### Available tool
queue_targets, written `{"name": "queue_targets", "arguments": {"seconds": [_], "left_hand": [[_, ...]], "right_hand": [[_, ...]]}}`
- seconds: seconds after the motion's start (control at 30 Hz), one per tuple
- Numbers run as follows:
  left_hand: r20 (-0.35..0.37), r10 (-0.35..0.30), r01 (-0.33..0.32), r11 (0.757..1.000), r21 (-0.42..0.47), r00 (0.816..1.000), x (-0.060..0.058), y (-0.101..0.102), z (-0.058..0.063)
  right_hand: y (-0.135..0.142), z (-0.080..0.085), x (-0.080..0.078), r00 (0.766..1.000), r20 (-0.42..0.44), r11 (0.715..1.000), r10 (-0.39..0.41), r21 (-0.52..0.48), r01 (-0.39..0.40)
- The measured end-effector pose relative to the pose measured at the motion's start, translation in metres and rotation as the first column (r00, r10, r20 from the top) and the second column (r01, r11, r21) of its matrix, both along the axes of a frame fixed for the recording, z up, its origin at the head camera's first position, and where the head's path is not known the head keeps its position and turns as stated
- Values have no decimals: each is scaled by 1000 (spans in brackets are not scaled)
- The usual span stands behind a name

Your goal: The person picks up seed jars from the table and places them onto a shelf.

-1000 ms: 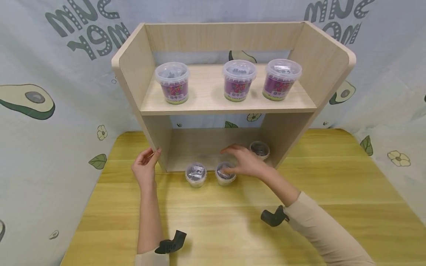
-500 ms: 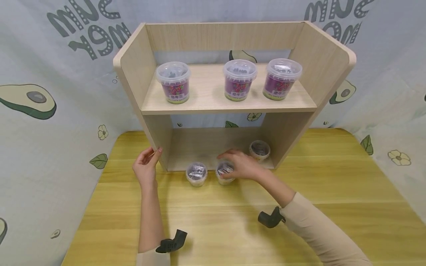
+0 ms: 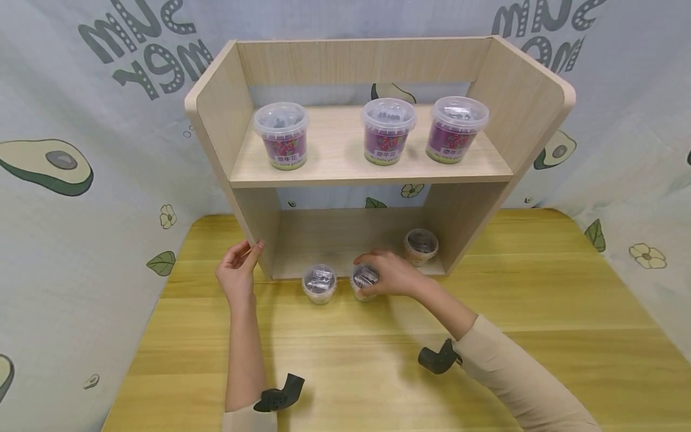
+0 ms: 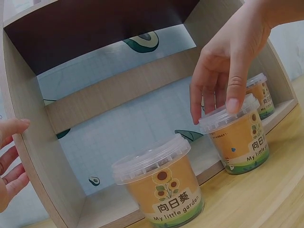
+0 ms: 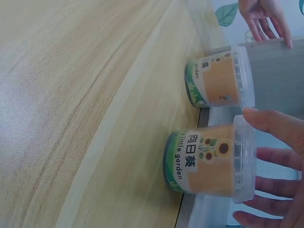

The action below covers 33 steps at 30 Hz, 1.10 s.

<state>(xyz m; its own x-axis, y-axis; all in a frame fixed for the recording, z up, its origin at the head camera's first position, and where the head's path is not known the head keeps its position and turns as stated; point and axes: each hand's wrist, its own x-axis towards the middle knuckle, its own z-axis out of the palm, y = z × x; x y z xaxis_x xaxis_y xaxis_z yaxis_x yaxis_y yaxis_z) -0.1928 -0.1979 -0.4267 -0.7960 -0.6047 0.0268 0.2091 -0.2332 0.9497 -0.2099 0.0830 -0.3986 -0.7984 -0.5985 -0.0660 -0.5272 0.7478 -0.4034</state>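
Observation:
My right hand is at a clear-lidded seed tub at the shelf's lower front edge. Its thumb lies at the near side of the lid and its fingers curl behind, as the left wrist view shows. This tub has an orange sunflower label and stands upright. A matching tub stands to its left, apart from it. Another tub sits inside the lower compartment at the right. My left hand holds the front edge of the left side panel of the wooden shelf by its fingertips.
On the upper board stand a purple-labelled tub at the left and two more, a middle tub and a right tub. The yellowish wooden table spreads in front. A printed cloth hangs behind and beside.
My right hand has come down from just above the middle tub and its fingers have closed in round the lid. The left hand stays at the side panel.

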Motion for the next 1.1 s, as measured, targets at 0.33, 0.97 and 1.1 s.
{"name": "queue_targets", "arguments": {"seconds": [0.33, 0.97, 1.1], "left_hand": [[-17, -1, 1, 1000, 10, 1000, -2, 1, 0], [5, -9, 9, 1000, -14, 1000, 0, 0, 0], [6, -10, 10, 1000, -4, 1000, -1, -1, 0]], "right_hand": [[2, -3, -2, 998, -39, 997, 45, -58, -48], [1, -4, 1, 999, -35, 997, 34, -61, -37], [0, -3, 2, 999, -27, 998, 26, -58, -28]]}}
